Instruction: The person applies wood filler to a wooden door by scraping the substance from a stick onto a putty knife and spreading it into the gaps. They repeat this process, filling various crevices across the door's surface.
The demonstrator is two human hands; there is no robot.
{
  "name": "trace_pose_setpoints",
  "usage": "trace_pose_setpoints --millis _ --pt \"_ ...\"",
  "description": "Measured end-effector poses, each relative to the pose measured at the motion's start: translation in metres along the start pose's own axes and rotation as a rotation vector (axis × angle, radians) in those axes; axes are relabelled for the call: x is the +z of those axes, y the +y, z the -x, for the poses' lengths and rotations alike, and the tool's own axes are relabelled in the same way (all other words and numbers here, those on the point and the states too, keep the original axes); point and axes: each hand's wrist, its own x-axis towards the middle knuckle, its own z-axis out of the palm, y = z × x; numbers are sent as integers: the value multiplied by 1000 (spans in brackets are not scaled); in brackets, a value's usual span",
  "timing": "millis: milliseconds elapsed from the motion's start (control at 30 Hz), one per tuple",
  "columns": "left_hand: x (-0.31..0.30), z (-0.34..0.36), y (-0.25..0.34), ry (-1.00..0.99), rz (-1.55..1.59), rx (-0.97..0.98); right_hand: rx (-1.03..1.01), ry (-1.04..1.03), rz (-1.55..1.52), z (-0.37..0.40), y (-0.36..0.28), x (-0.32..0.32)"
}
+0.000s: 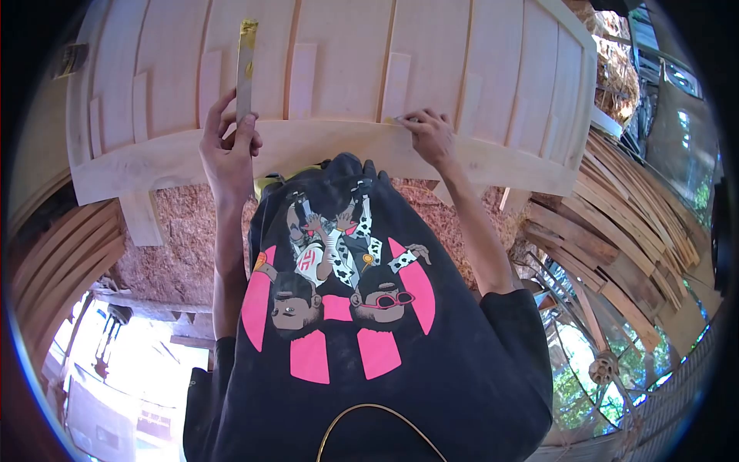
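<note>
My left hand [231, 150] is closed around a flat grey metal strip [245, 81] with a yellowish wrapped upper end. The strip stands upright in front of the slatted wooden panel [346, 31]. Over the panel's curved near rail [331, 140], my right hand [433, 138] has its fingers pinched together. A small pale tip shows at those fingertips, close to the foot of a short wooden strip [396, 85]; what it belongs to is too small to make out. Another short strip [303, 81] lies on the slats between my hands.
Stacked wooden boards [623, 223] lie at the right, and curved planks [69, 269] at the left. Brown fibrous material [188, 223] covers the ground below the panel. A wheel-like part [604, 368] is at lower right.
</note>
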Motion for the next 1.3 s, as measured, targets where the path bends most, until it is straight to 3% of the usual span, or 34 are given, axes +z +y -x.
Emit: trace_pose_setpoints --millis 433,500,700,933,1300 --pt "0 3 1 -4 7 -4 -18 -128 100 -16 -7 -4" --pt "0 2 2 -5 -2 -5 57 -177 52 -25 -4 -10" --pt "0 2 3 9 -35 -7 6 -107 39 -23 -22 -1" --pt "0 1 -2 5 6 17 -18 -191 56 -27 8 -14" --pt "0 1 0 7 -49 18 -244 -21 110 10 22 1"
